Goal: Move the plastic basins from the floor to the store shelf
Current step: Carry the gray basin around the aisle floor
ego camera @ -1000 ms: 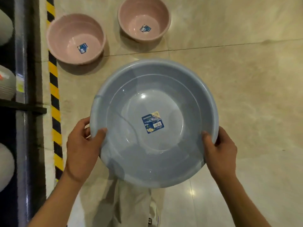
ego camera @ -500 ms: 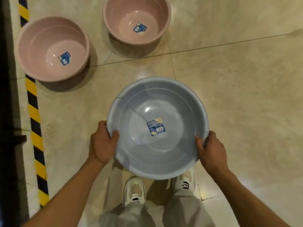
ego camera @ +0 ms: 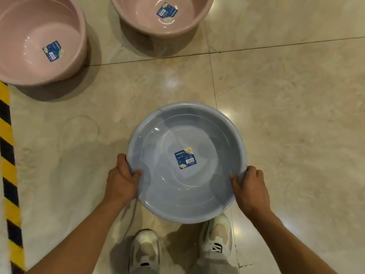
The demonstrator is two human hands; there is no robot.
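Left hand (ego camera: 122, 179): you're gripping the blue basin's (ego camera: 207, 186) left rim.
Right hand (ego camera: 249, 189): clamped on its right rim.
Blue basin: over the floor (ego camera: 286, 125), above your shoes (ego camera: 146, 248).
Pink basins (ego camera: 35, 42): two on the floor ahead.

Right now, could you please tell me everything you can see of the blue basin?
The blue basin is round, shallow and wide, of smooth, glossy grey-blue plastic with a rolled rim and faint rings stepping down to a flat bottom. A dark blue sticker with a yellow corner sits at its centre. It is empty and open side up. The left hand and right hand grip opposite sides of the rim, thumbs inside. It sits above the shoes, over the tiled floor.
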